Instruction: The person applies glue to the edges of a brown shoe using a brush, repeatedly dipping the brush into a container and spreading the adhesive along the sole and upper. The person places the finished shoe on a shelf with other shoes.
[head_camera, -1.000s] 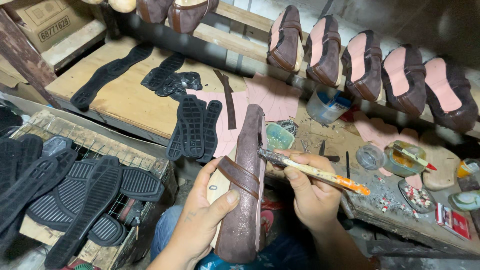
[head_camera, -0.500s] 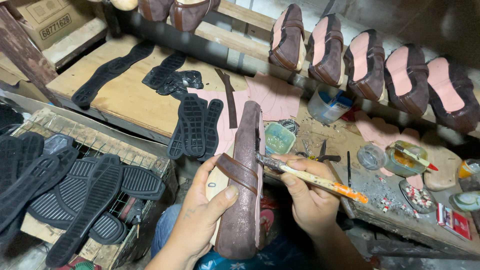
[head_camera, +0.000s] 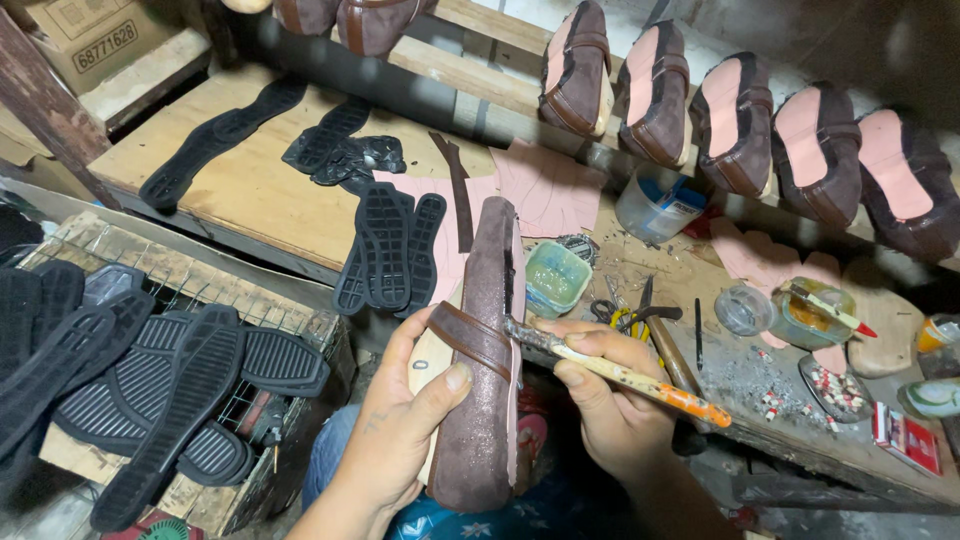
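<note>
Here the left hand (head_camera: 400, 440) grips a brown suede shoe (head_camera: 485, 370) on its last, thumb pressed on the strap, toe pointing toward 12 o'clock above the lap. The right hand (head_camera: 610, 400), at 3 o'clock of the shoe, pinches a brush (head_camera: 610, 368) with an orange handle end; its bristle tip touches the shoe's edge by the strap. At 1 o'clock of the shoe sits a small green tub (head_camera: 555, 277) on the bench (head_camera: 240, 190). Black soles (head_camera: 390, 250) lie at 11 o'clock, more soles (head_camera: 150, 380) on a wire rack at 9 o'clock. A row of lasted shoes (head_camera: 735, 125) leans along the shelf at 1 to 2 o'clock.
</note>
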